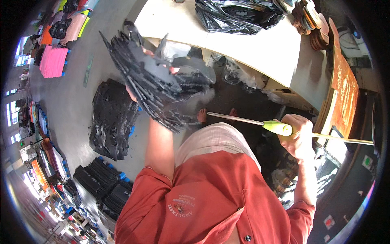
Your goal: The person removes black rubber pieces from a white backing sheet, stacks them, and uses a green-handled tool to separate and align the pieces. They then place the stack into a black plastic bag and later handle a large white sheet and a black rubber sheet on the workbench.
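Black plastic (235,22) on pale table (260,53)

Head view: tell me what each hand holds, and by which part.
The left hand holds a bundle of black flat pieces about its middle, the grip partly hidden. The right hand grips a metal-shafted tool by the end of its lime-green handle.

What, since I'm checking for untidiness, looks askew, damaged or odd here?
The brown board right of the white table has pale, scraped-looking patches, so its surface seems worn. The black sheets in the left hand fan out unevenly, their edges not squared up. I see no clear spill.
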Action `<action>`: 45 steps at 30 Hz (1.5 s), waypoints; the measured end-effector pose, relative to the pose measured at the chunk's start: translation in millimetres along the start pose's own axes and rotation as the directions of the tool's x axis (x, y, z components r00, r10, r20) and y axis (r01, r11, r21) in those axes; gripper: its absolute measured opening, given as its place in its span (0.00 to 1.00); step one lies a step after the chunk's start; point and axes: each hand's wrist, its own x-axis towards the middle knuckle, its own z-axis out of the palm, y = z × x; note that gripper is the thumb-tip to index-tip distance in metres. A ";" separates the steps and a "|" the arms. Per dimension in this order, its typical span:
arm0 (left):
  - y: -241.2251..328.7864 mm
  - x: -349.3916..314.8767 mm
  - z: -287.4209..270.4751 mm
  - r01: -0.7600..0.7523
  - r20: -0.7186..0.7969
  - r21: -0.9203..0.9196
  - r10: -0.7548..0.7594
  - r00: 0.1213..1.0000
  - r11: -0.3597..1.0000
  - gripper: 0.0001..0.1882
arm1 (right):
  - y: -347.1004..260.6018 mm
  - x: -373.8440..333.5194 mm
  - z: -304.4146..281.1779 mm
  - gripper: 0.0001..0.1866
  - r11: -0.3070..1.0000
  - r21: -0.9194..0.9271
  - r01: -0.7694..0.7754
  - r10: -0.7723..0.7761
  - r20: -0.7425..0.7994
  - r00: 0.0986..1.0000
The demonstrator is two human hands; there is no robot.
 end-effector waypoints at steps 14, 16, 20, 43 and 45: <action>-52.5 -43.5 -3.0 -0.362 -0.117 -0.577 0.365 0.924 0.732 0.20 | -3.4 11.6 -1.9 0.16 0.996 0.048 0.080 -0.082 0.046 0.996; -60.8 -44.2 8.7 -0.401 -0.036 -0.144 0.400 0.916 0.905 0.29 | -5.9 16.6 -3.5 0.16 0.998 0.026 0.060 -0.059 -0.034 0.998; -82.2 -34.9 25.3 -0.610 0.001 0.028 0.611 0.792 0.792 0.40 | -10.3 24.3 -5.1 0.17 0.998 0.047 0.033 -0.030 -0.056 0.998; -112.4 -47.2 33.7 -0.443 -0.320 0.179 0.478 0.818 0.878 0.59 | -19.5 44.2 -15.2 0.14 0.996 0.088 0.006 0.001 -0.085 0.996; -112.2 -48.7 30.6 -0.412 -0.284 0.118 0.428 0.858 0.904 0.61 | -20.4 48.4 -15.9 0.14 0.994 0.076 0.072 -0.067 -0.067 0.996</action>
